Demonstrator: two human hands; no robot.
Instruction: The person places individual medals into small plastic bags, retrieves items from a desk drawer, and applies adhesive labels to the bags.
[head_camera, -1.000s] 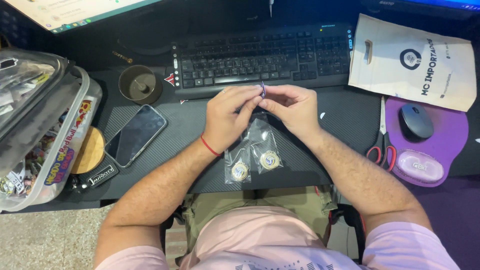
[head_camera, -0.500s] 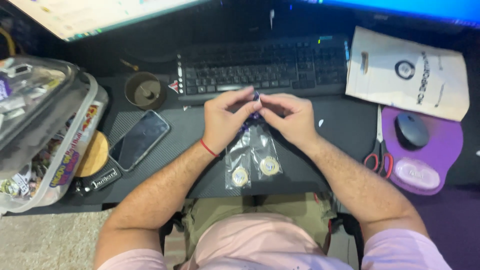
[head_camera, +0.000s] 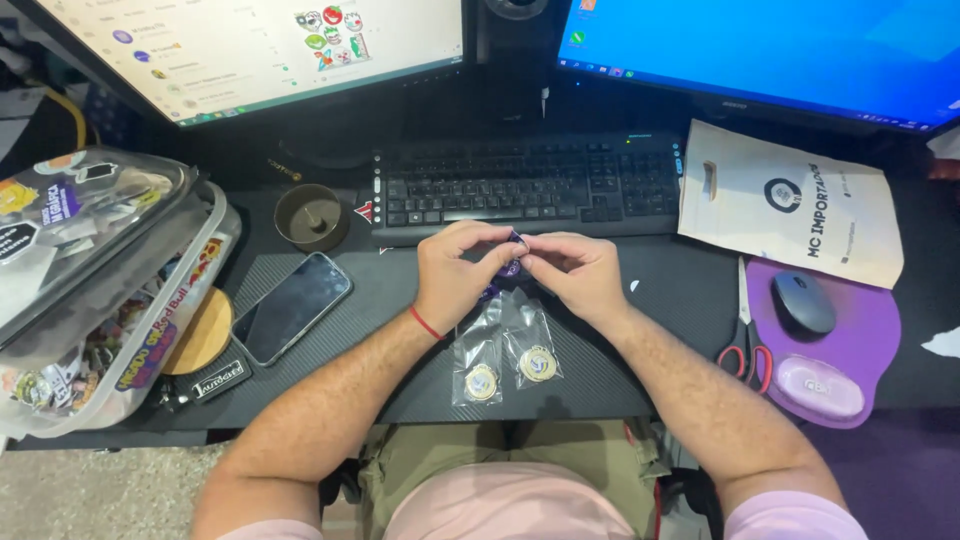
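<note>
My left hand (head_camera: 455, 272) and my right hand (head_camera: 575, 270) meet in front of the keyboard (head_camera: 525, 185), both pinching a small purple piece (head_camera: 513, 262) between their fingertips. A red band circles my left wrist. Just below the hands, two small clear bags (head_camera: 505, 350) lie on the black desk mat, each with a round gold and white pin inside. What exactly the purple piece is stays hidden by my fingers.
A phone (head_camera: 290, 306) lies face up at left beside a wooden coaster (head_camera: 200, 340) and a clear plastic box (head_camera: 90, 290) full of stickers. A dark round dish (head_camera: 311, 216) sits by the keyboard. At right are a white paper bag (head_camera: 790, 205), scissors (head_camera: 740, 345), a mouse (head_camera: 803, 302) on a purple pad, and two monitors behind.
My hands stay together on the small purple piece, with only slight finger shifts. The view has tilted up, bringing the monitors into sight.
</note>
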